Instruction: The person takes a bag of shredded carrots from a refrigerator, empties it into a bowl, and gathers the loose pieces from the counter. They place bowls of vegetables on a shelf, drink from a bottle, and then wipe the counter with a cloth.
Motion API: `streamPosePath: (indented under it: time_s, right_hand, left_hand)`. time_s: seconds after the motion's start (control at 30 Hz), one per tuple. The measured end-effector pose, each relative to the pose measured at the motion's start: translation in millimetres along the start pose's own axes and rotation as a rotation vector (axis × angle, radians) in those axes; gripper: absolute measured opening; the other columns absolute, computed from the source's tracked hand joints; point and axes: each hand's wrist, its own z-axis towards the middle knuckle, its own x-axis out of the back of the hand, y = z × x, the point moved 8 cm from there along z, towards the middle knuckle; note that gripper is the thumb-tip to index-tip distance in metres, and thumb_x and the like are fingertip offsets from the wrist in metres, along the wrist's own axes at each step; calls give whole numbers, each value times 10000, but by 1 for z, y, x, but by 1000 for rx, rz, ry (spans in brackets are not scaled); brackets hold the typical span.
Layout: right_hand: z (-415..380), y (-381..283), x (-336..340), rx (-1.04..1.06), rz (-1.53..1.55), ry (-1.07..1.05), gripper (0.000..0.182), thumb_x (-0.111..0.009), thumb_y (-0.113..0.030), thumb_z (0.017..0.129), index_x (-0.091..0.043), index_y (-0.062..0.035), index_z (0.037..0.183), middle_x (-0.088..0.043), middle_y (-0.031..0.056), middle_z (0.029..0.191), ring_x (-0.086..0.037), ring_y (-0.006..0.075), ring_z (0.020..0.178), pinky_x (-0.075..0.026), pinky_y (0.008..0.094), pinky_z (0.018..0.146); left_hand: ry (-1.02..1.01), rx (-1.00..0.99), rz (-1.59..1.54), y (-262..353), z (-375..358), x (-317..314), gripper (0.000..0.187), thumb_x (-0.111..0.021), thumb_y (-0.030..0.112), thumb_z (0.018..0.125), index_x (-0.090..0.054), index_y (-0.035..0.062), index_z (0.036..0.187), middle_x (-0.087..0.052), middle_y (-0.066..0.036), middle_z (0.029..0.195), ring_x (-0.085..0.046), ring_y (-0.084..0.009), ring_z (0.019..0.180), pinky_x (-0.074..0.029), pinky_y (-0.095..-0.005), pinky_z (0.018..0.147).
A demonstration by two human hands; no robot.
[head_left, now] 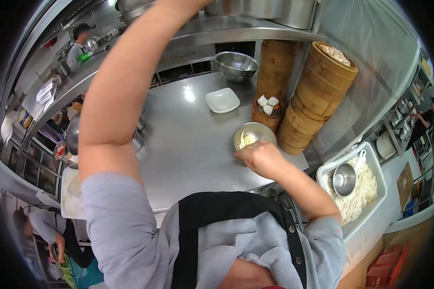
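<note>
My right hand [263, 159] is closed at the near rim of a small metal bowl [270, 133] on the steel counter. Pale yellow strips [246, 140] lie in the bowl, close to the fingertips. My left arm stretches up past the raised steel shelf [260, 32]. Only the base of my left hand [190, 3] shows at the top edge, near large metal pots [246, 7]; its fingers are out of frame. Just behind the bowl, a small bamboo steamer [263, 119] holds white dumplings [268, 103].
Tall bamboo steamer stacks [306, 101] stand at the right. A square white dish [222, 100] and nested metal bowls [236, 65] sit farther back. Beside the counter, a white tub [382, 178] holds rice and a metal bowl. Co-workers [48, 226] are at left and in the background.
</note>
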Motion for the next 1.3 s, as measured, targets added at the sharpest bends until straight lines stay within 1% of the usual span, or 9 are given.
streamPosePath:
  time_s: [0.27,0.4,0.5,0.6,0.73,0.87,0.93,1.03,1.3]
  right_hand:
    - [-61,54,-53,-398,-183,41,513,-705,-220,766,-516,-105,1229,-530,108,1272,-425,332,1279,-255,644,1026]
    - [-71,78,-81,-467,-130,24,364,-692,-214,779,-592,-77,1101,-557,107,1224,-468,318,1216,-316,618,983]
    - [-74,83,-94,-423,10,95,233,-675,-193,785,-634,-57,970,-591,111,1133,-526,322,1093,-396,542,920]
    - [-75,84,-102,-365,54,156,129,-658,-134,770,-639,-53,869,-626,116,915,-561,333,919,-452,440,825]
    - [-72,69,-95,-315,107,205,119,-663,-83,767,-657,-85,886,-637,90,857,-579,299,903,-428,504,897]
    - [-54,32,-73,-239,143,197,156,-687,-97,767,-674,-119,921,-644,30,886,-593,240,956,-355,573,1001]
    - [-44,16,-67,-164,143,183,175,-705,-107,750,-677,-119,922,-653,8,908,-596,214,995,-342,567,1026]
    - [-21,-7,-65,-33,198,196,185,-710,-92,739,-677,-116,920,-653,11,907,-596,206,1010,-324,563,1043]
    - [57,-62,-67,115,291,18,373,-745,-222,736,-635,-77,1061,-641,86,1045,-585,273,1047,-359,510,1023]
  left_hand:
    - [54,-40,450,-78,-1,-51,512,-757,427,725,-620,18,1002,-597,-124,936,-597,-250,854,-485,-355,763]
    - [118,30,453,-92,-8,-45,516,-746,426,743,-607,33,1046,-579,-128,1000,-598,-252,850,-490,-368,773]
    - [297,-266,522,-63,-26,-37,385,-736,277,787,-596,33,1050,-570,-121,1012,-597,-217,826,-502,-335,741]
    - [259,-77,139,-73,-53,-32,727,-732,236,758,-360,119,1372,-361,-124,1342,-563,-285,872,-481,-421,808]
    - [99,-333,-34,-46,-158,-36,296,-648,-46,796,-563,35,1068,-563,-96,1012,-573,-148,832,-490,-248,672]
    - [-183,227,97,-115,-309,-61,455,-656,158,858,-463,21,1246,-539,-130,1155,-551,-200,997,-482,-319,787]
    - [-226,815,-64,-161,-410,-68,632,-644,226,873,-315,23,1372,-491,-126,1259,-512,-222,1116,-487,-351,843]
    - [-218,1315,-794,-150,-484,-73,702,-616,170,863,-205,32,1415,-392,-177,1354,-484,-285,1186,-483,-358,915]
    - [117,1316,-747,-125,-509,4,863,-504,41,812,41,133,1476,-366,-156,1356,-483,-267,1178,-548,-357,811]
